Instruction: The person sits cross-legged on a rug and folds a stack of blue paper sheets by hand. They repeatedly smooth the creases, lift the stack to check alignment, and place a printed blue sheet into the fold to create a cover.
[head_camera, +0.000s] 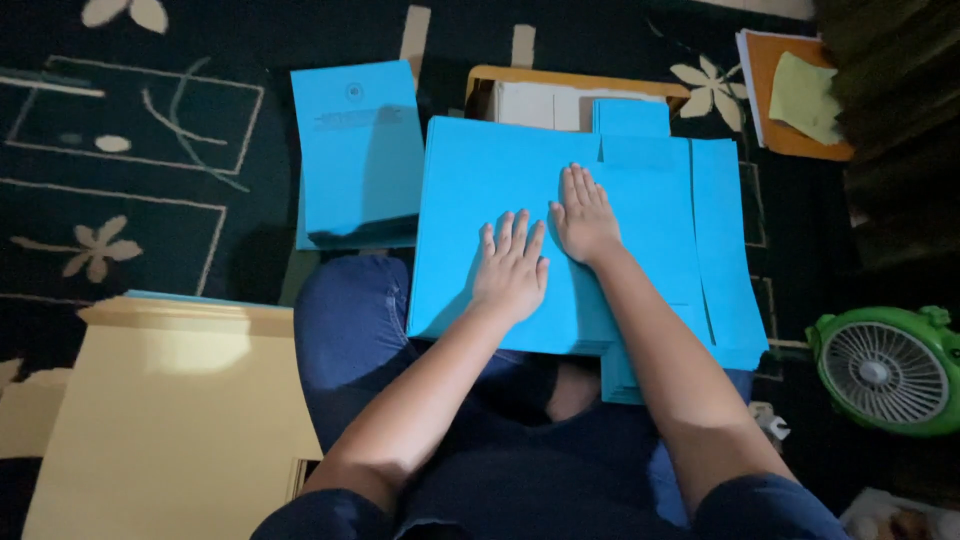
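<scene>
Left hand (512, 268) and right hand (585, 217) flat, fingers spread, gripping nothing, pressed side by side on blue paper stack (480, 200), green fan (885, 370) at four o'clock.

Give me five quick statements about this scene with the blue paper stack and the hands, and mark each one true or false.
1. Both hands, left hand and right hand, lie flat on the blue paper stack. True.
2. The fan at the person's right is red. False: it is green.
3. A separate blue sheet lies on the carpet to the left of the stack. True.
4. The right hand holds a pen. False: it is empty, fingers spread on the paper.
5. The large sheets at lower left are pale yellow. True.
</scene>
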